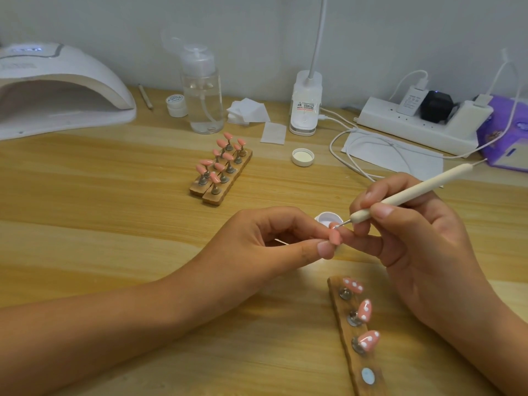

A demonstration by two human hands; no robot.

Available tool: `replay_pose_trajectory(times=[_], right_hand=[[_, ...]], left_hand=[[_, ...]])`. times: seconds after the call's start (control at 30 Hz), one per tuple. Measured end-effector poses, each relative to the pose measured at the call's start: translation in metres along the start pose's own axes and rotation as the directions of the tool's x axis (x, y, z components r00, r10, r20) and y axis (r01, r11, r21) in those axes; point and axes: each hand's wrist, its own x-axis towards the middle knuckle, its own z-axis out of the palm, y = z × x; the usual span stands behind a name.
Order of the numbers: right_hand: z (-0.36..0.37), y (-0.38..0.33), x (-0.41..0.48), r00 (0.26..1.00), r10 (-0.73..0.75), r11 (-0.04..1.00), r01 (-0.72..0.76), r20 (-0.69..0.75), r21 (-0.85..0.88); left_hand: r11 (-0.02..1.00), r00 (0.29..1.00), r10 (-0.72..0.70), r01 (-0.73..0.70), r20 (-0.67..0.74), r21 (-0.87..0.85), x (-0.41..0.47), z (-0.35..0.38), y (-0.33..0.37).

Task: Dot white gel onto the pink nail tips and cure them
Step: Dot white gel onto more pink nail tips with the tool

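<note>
The left hand is pinching a pink nail tip steady — the right hand is gripping the dotting tool pen-style, dotting it.

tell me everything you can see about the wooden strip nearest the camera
The wooden strip is long, narrow and dark brown with a rough edge. It lies flat on the table, angled from below the right hand toward the picture's lower edge. Three metal stands on it each carry a pink nail tip dotted white. A fourth spot, a pale round disc, is bare. Neither hand grips it.
</note>
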Motion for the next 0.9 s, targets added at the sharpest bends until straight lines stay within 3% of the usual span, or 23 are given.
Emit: replay_pose_trajectory(times=[0.17, 0.23, 0.33, 0.43, 0.5, 0.7, 0.9], right_hand=[[-0.003, -0.002, 0.004, 0.998, -0.049, 0.999, 0.049, -0.044, 0.004], [-0.007, -0.002, 0.005, 0.986, -0.149, 0.968, 0.13, -0.077, -0.215], [-0.011, 0.003, 0.005, 0.964, -0.266, 0.772, 0.228, 0.024, -0.593], [-0.011, 0.008, 0.004, 0.95, -0.289, 0.626, 0.281, 0.118, -0.728], [-0.011, 0.01, 0.004, 0.94, -0.293, 0.555, 0.317, 0.176, -0.769], [-0.011, 0.01, 0.006, 0.955, -0.21, 0.521, 0.292, 0.211, -0.802], [-0.01, 0.009, 0.005, 0.961, -0.229, 0.577, 0.262, 0.155, -0.774]], left_hand=[[1.0, 1.0, -0.019, 0.019, -0.001, 0.005, 0.0, -0.001, 0.001], [1.0, 1.0, -0.031, 0.031, -0.003, 0.002, 0.0, -0.001, 0.001], [0.999, 0.999, -0.036, 0.036, -0.008, -0.017, -0.001, -0.002, 0.002], [0.997, 0.999, -0.032, 0.03, -0.032, -0.067, -0.001, -0.002, 0.003], [0.996, 0.997, -0.041, 0.036, -0.062, -0.082, 0.0, -0.003, 0.004], [0.994, 0.993, -0.042, 0.031, -0.114, -0.101, 0.003, -0.004, 0.002], [0.989, 0.992, -0.051, 0.035, -0.114, -0.144, 0.003, -0.003, 0.003]])
